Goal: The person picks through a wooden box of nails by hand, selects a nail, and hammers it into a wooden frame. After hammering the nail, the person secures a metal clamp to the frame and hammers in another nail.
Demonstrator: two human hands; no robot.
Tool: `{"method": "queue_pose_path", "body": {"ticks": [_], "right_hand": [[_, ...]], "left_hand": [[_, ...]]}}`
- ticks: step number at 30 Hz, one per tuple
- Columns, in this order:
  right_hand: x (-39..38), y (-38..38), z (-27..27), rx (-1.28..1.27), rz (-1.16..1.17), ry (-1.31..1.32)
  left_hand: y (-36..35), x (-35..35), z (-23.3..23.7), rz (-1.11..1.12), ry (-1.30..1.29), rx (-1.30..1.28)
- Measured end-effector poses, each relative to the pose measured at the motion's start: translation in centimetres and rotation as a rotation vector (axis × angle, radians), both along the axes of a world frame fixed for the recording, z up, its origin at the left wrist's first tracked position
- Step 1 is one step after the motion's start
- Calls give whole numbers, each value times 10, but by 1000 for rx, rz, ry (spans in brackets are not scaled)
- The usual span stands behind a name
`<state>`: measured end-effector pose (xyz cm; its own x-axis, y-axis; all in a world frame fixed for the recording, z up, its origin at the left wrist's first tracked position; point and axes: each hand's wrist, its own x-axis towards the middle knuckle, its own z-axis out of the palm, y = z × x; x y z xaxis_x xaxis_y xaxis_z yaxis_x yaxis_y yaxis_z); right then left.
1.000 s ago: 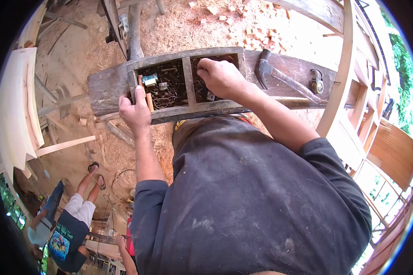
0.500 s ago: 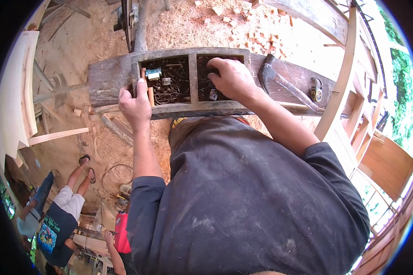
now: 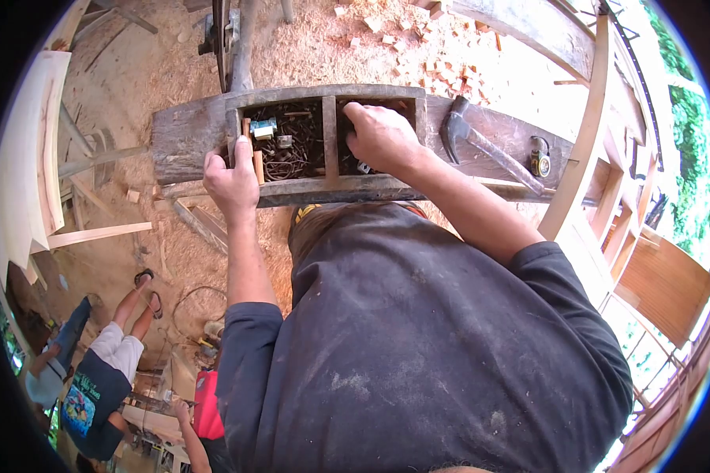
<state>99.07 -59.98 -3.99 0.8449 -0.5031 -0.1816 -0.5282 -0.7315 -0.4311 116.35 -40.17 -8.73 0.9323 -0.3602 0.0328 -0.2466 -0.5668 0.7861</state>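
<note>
A wooden nail box (image 3: 331, 142) with two compartments lies across a plank in front of me. My left hand (image 3: 233, 185) grips its left wall, thumb over the edge. My right hand (image 3: 383, 138) is down in the right compartment, fingers curled together; their tips and anything they pinch are hidden. Dark nails (image 3: 292, 162) fill the left compartment, with a small blue-and-white packet (image 3: 263, 128) and strips of wood among them. Right of the box, a claw hammer (image 3: 489, 146) and a tape measure (image 3: 540, 157) rest on the plank (image 3: 564, 150).
Curved timber frames (image 3: 588, 142) rise at the right, and pale boards (image 3: 43, 150) stand at the left. Wood offcuts (image 3: 450, 75) and sawdust cover the ground beyond the plank. Several other people, one in a dark printed shirt (image 3: 95, 406), are at lower left.
My right hand has shifted slightly left within the right compartment, towards the divider, and its fingers have curled further. My left hand stays on the box wall.
</note>
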Motion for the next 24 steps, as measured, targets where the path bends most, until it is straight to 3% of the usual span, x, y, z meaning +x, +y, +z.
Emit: {"method": "queue_pose_path", "body": {"ticks": [4,6,8,10,11,13,15,18,24], "right_hand": [[2,-4,5,-3,-44,31],[4,-10,20,227,-54,139],[-6,-17,22,291,-110,73],[-19,-26,29,645,-256,-104],[-27,-29,34,642,-255,-103],[-40,-33,44,1306,-403,-232],[-46,-29,48,1325,-403,-236],[-56,-22,43,1600,-433,-368],[-70,-12,35,1770,-489,-486]], "left_hand": [[-1,-2,6,15,25,41],[-1,0,4,13,26,35],[-2,-2,6,20,10,10],[-1,-2,5,16,-12,-10],[0,-2,5,17,-11,-13],[-1,-1,3,14,4,5],[-1,0,2,7,-8,10],[-2,-1,5,12,-25,10],[-2,-1,4,-4,-38,-5]]}}
